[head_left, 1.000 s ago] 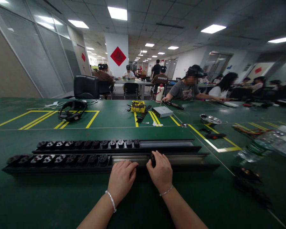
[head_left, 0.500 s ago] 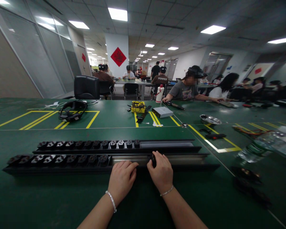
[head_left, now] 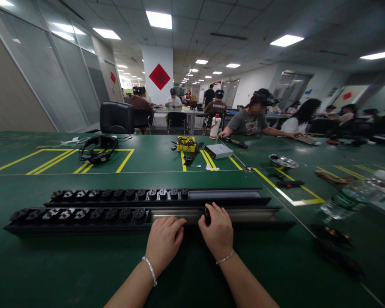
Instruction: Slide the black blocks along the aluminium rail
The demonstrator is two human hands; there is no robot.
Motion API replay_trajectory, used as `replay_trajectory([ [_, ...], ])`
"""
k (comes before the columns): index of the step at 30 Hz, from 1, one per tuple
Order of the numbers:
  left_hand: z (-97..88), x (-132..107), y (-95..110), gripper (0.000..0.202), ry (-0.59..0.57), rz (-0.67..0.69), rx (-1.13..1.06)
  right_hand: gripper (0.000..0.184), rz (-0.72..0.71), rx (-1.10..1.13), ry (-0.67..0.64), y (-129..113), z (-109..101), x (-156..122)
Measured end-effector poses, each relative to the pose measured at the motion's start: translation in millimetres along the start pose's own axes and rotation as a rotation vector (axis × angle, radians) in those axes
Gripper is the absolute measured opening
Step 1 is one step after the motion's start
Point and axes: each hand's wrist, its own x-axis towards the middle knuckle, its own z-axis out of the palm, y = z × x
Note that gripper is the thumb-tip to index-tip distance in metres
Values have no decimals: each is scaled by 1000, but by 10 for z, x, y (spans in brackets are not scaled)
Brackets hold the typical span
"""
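Two long black rails lie side by side across the table in front of me. The near rail (head_left: 259, 223) has a row of black socket modules (head_left: 111, 215) in its left part and a bare metallic channel to their right. My left hand (head_left: 164, 239) is closed over this rail's front edge, fingers curled together and partly hidden. A black socket module (head_left: 207, 216) is gripped between the thumb and fingers of my right hand (head_left: 217, 233), over the channel. Most of that piece is covered by the hand. The far rail (head_left: 226, 195) holds a longer row of similar modules.
A headset (head_left: 97, 149), a yellow object wound with black cable (head_left: 186, 144) and a grey box (head_left: 218, 150) stand farther back. To the right are a metal bowl (head_left: 282, 161), a water bottle (head_left: 343, 201) and dark parts (head_left: 335, 246). A co-worker (head_left: 253, 117) reaches over the far side.
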Motion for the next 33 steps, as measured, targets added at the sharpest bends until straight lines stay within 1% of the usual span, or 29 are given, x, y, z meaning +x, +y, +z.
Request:
replay_trajectory([
  [7, -2, 0, -4, 24, -1, -6, 2, 32, 10, -7, -4, 1, -7, 0],
  [15, -35, 8, 18, 24, -32, -23, -21, 33, 1, -22, 8, 16, -2, -6],
  [25, 10, -4, -11, 23, 1, -4, -9, 33, 6, -35, 6, 23, 5, -8],
  [33, 16, -8, -10, 22, 0, -12, -8, 33, -10, -64, 24, 27, 3, -8],
])
